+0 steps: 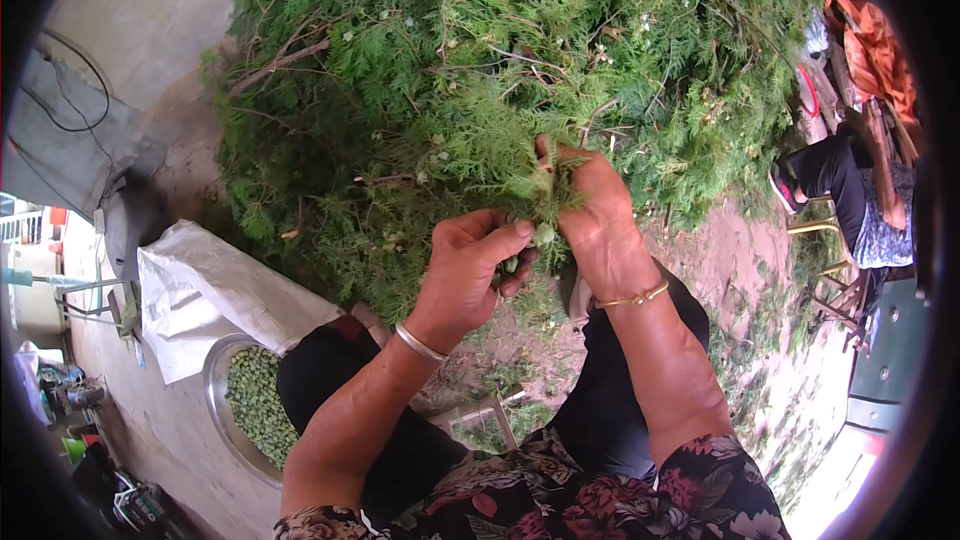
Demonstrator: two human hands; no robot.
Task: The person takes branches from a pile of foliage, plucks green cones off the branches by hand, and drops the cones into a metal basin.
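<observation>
My right hand (598, 191) grips a small green conifer sprig (553, 187), its leafy end slightly blurred. Close against it on the left, my left hand (476, 259) has thumb and fingers closed around pale green cones (512, 264). Another pale green cone (544, 234) shows at the thumb tip, on the sprig. Both hands are above the near edge of a large heap of cut conifer branches (465, 67). A round metal basin (217, 397) with many small green cones (259, 401) stands at the lower left, beside my knee.
A white woven sack (217, 285) lies between the heap and the basin. A wooden frame (480, 420) is on the ground between my legs. Another person (832, 180) sits at the right, near firewood and orange cloth (874, 52). Cables (75, 116) hang at the upper left.
</observation>
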